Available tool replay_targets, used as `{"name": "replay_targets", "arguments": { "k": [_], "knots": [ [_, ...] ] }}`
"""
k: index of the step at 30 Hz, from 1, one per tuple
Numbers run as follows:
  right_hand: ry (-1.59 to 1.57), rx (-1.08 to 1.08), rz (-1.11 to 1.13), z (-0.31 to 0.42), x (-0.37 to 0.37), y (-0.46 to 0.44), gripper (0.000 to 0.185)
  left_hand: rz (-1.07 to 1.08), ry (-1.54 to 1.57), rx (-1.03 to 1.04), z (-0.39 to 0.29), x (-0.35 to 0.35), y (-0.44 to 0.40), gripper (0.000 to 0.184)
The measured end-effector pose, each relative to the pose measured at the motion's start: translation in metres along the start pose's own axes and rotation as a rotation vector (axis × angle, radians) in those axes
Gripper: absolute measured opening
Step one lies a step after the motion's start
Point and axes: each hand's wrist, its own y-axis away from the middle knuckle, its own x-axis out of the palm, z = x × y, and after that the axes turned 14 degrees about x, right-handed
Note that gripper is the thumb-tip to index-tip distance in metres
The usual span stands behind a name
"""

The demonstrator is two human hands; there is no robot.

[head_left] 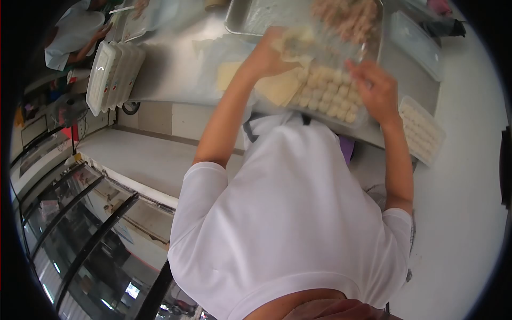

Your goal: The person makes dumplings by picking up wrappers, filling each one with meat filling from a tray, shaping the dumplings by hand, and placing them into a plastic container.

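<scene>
My left hand (269, 56) reaches over the steel table with a thin pale-yellow dough wrapper (296, 47) at its fingers, blurred by motion. Below it lies a stack of square yellow wrappers (280, 88). My right hand (377, 90) is closed beside the right edge of a clear tray of round pale dumplings (329, 96) set in rows. Its fingers are curled together, and what they grip, if anything, is too blurred to name. Beyond both hands sits a mound of pinkish minced filling (352, 18) in a metal tray (250, 16).
A second tray of dumplings (418, 130) stands at the table's right edge. A clear lid or container (416, 45) lies at the upper right. Stacked white trays (114, 77) stand at the left end. Another person (74, 37) works at the upper left.
</scene>
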Motion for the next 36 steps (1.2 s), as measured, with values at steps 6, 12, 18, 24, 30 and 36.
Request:
{"name": "replay_targets", "arguments": {
  "k": [6,12,18,24,30,36],
  "knots": [
    [0.453,-0.064,-0.052,0.019,-0.026,-0.002,0.015,0.107,-0.384,-0.239,-0.023,0.020,-0.016,0.036],
    [0.238,0.183,-0.020,0.015,-0.091,-0.003,0.019,-0.254,0.335,-0.491,0.001,0.013,0.000,0.025],
    [0.076,0.298,-0.100,-0.007,-0.091,0.012,0.022,-0.678,1.288,-0.372,0.006,0.017,0.002,0.031],
    [-0.010,0.481,-0.052,-0.022,-0.066,0.035,0.024,-0.742,1.441,-0.157,0.016,0.010,-0.002,0.045],
    [-0.123,0.554,-0.133,-0.042,-0.056,0.064,0.024,-0.571,0.315,-0.554,0.036,0.021,0.015,0.031],
    [-0.093,0.650,-0.158,-0.052,-0.053,0.077,0.025,-0.171,0.149,-0.665,0.026,0.063,0.017,0.026]
  ]
}}
